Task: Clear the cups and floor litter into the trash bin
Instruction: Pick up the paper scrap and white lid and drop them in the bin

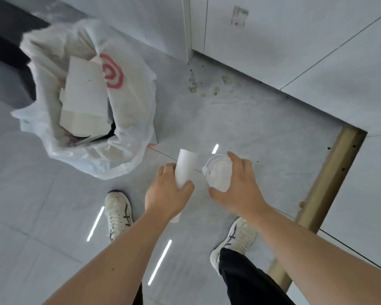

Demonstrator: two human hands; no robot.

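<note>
My left hand [167,194] is wrapped around a white paper cup [185,167] that points away from me. A clear plastic cup with a lid [218,172] sits in the grip of my right hand [238,186]. Both hands hover over the grey floor just in front of my feet. The trash bin [92,100] stands up and to the left of the hands. It is lined with a white plastic bag bearing a red logo and holds pieces of white cardboard.
Brown crumbs and stains [204,84] lie on the floor near the white cabinet [273,40] at the top right. A gold table leg [330,179] runs down the right side. My two white sneakers [118,213] stand on the tiles. A dark object [7,62] sits behind the bin.
</note>
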